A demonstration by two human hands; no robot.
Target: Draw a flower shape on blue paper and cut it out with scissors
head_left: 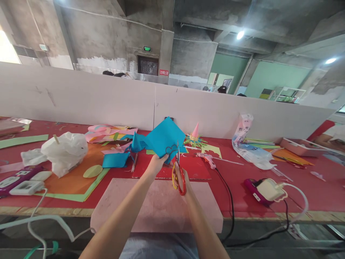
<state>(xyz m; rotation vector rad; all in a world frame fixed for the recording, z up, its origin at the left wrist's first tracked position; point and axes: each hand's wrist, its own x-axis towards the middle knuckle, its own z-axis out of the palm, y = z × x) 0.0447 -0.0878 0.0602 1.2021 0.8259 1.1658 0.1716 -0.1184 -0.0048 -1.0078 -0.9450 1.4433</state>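
Observation:
My left hand (154, 166) pinches the lower edge of a blue paper sheet (164, 136) and holds it up above the red table (318, 194). A curly outline is drawn on the paper near my fingers. My right hand (180, 179) grips red-handled scissors (180, 172), blades pointing up into the sheet's lower edge beside the outline. A pink board (159, 205) lies on the table edge under both forearms.
A white plastic bag (63, 151), orange and green paper and a power strip (18, 180) lie at left. A pink glue gun (207, 159) with a black cord, a paper cone craft (194, 136), a charger (266, 190) and a tray (302, 146) lie at right. A white partition (107, 100) backs the table.

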